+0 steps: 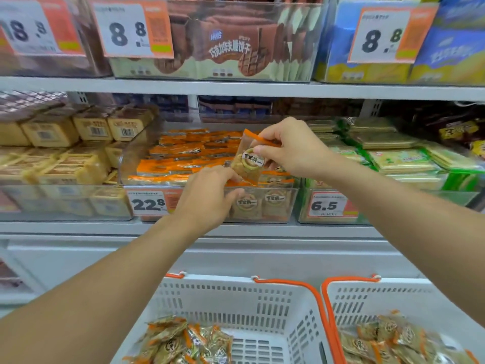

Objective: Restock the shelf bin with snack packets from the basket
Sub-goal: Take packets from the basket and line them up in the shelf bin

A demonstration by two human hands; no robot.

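Over the shelf bin (pixel 210 191), both hands, right hand (pixel 291 147) and left hand (pixel 210 195), pinch a clear, orange-edged snack packet (pixel 249 160).

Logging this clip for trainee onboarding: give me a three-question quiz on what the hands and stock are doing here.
1. True or false: the right hand pinches a snack packet above the clear bin.
2. Which price tag is on that bin: A) 6.5 B) 22.8 C) 8.8?
3. Where is the left hand?

Key: 1 true. 2 B. 3 At the bin's front edge, fingers among the packets.
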